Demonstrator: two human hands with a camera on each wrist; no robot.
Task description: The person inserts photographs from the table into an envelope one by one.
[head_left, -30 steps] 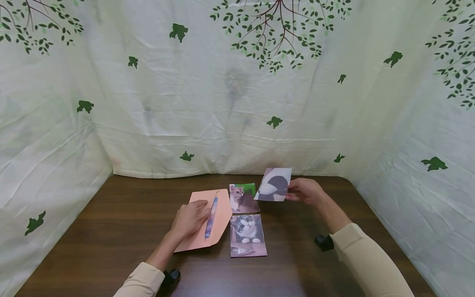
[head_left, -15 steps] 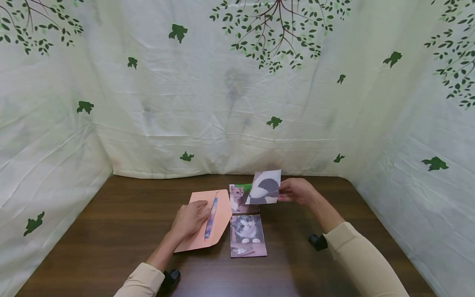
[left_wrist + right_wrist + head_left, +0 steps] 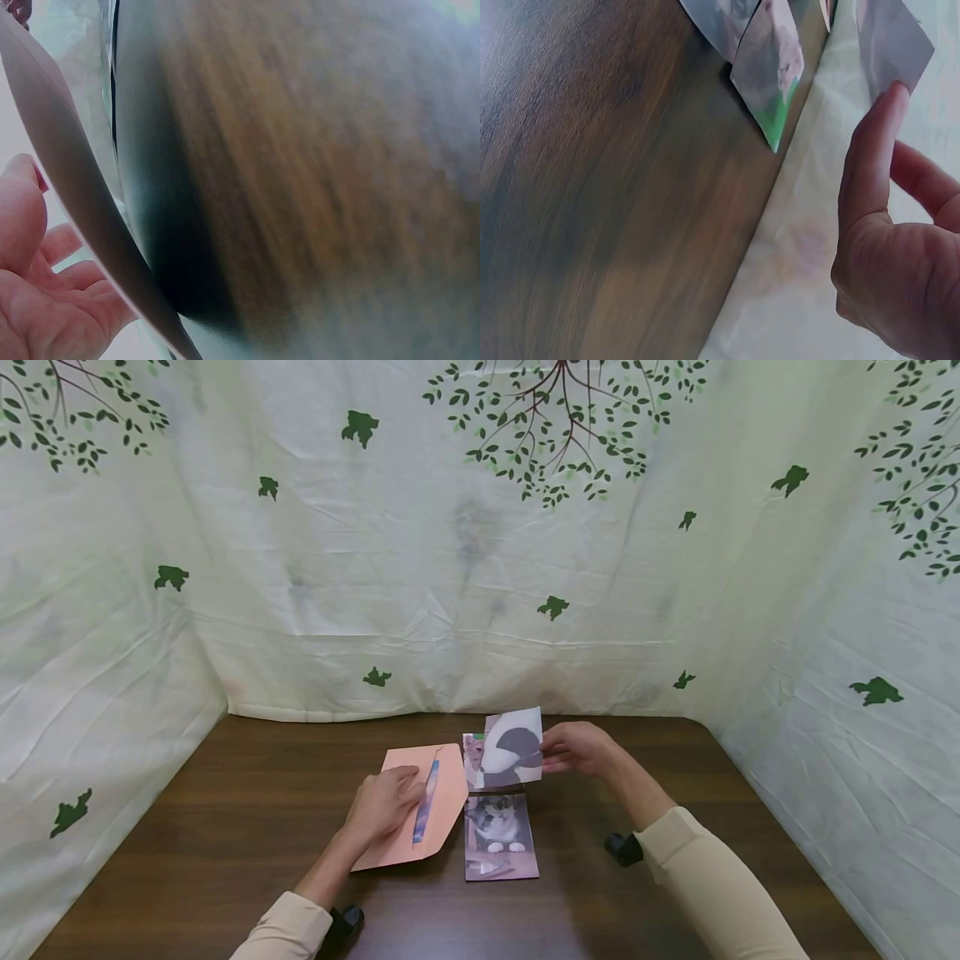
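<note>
Right grip (image 3: 583, 748), card (image 3: 514, 747) over kitten photo (image 3: 771, 66)

The dark brown rectangular worktop (image 3: 247, 827) shows streaky wood grain, smooth, with a soft sheen. The peach pointed-flap paper envelope (image 3: 447, 797) looks matt and smooth. The grey-and-white rectangular card (image 3: 513, 747) and the mauve-toned rectangular kitten picture (image 3: 501, 837) look like smooth, stiff paper. Creased, matt cloth makes the pale leaf-printed curtain (image 3: 337, 568); the cream long sleeve (image 3: 720, 877) is matt fabric.
</note>
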